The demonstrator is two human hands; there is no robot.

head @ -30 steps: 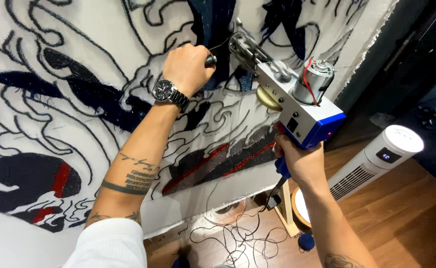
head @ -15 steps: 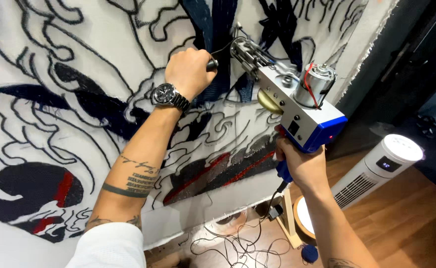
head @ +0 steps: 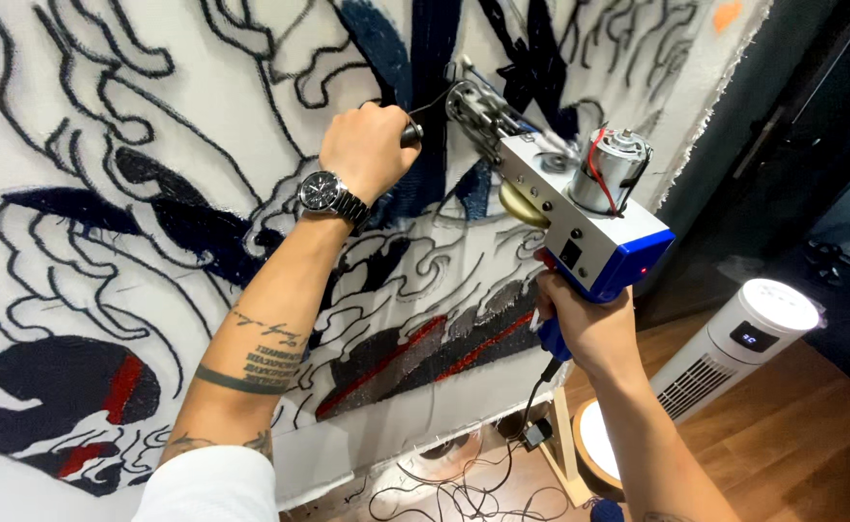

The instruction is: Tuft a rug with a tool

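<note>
Both hands are holding the tufting gun [head: 580,208] against the cloth [head: 106,242]: left hand [head: 367,150] clenched round its front handle, right hand [head: 589,324] wrapped on the rear grip. It looks heavy, rigid, best held two-handed.

Rough woven cloth [head: 154,116]; glossy plastic-metal tufting gun [head: 580,217]; polished wood floor [head: 792,454].

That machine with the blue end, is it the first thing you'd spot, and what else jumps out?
Yes: the white-and-blue tufting gun sits in the middle, its front end against the cloth. The right hand grips its blue handle from below, and the left hand, above a wristwatch, holds the front grip. Behind them spreads a big white cloth with dark swirling lines and red patches low down.
</note>
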